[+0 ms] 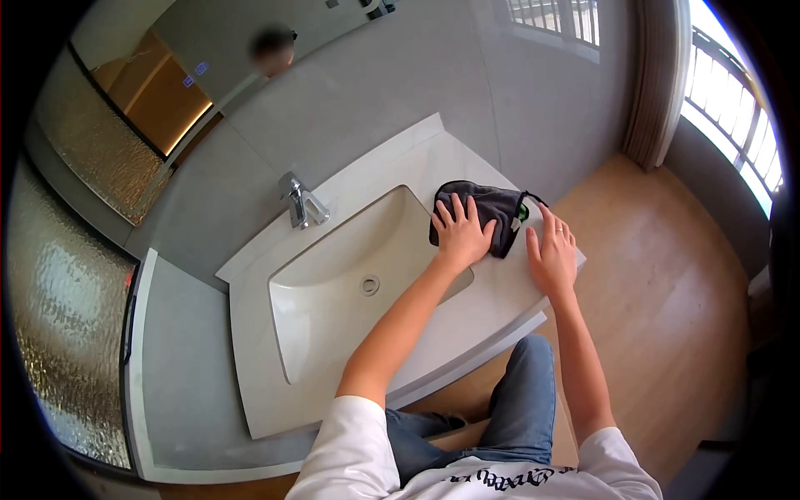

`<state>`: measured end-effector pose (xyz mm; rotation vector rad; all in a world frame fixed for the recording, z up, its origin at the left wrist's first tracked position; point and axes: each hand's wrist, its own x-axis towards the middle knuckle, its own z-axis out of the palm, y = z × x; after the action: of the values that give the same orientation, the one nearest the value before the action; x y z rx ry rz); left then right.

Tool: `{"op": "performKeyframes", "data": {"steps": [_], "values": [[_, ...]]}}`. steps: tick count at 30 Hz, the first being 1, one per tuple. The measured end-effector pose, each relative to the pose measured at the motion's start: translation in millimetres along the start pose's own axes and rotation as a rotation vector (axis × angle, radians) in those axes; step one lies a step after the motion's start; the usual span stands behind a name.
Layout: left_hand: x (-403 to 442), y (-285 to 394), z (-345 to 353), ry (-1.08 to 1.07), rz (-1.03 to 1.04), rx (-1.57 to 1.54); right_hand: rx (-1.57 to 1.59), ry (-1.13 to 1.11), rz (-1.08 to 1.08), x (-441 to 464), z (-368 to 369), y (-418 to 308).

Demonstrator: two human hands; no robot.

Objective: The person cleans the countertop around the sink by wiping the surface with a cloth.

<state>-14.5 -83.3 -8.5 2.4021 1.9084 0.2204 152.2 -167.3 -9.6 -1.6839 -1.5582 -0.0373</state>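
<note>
A dark grey pouch with black edging (502,202) lies on the white countertop, right of the basin. My left hand (463,236) rests flat on the pouch, its fingers spread over the top. Something green shows at the pouch's right end, too small to make out. To the right of the pouch, my right hand (552,254) lies at the counter's right edge, fingers stretched out and a ring on one of them. Nothing shows between the right hand's fingers.
The white basin (333,300) with a round drain is set in the counter (254,400). A chrome faucet (302,202) stands behind it. Textured glass (71,308) is at the left. A curtain (654,83) hangs by the railed window at the right. A mirror is above.
</note>
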Motion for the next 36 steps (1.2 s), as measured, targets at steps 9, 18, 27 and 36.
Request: {"op": "performKeyframes", "data": {"steps": [9, 18, 27, 36], "values": [[107, -33, 1, 0.007, -0.284, 0.023, -0.041, -0.035, -0.009, -2, -5, -2], [167, -40, 0, 0.044, -0.355, -0.006, 0.02, -0.064, -0.038, 0, -11, -5], [113, -2, 1, 0.043, -0.162, -0.025, 0.089, 0.002, -0.005, -2, -9, -5], [-7, 32, 0, 0.03, 0.236, -0.022, 0.397, 0.232, 0.031, -2, -5, 6]]}}
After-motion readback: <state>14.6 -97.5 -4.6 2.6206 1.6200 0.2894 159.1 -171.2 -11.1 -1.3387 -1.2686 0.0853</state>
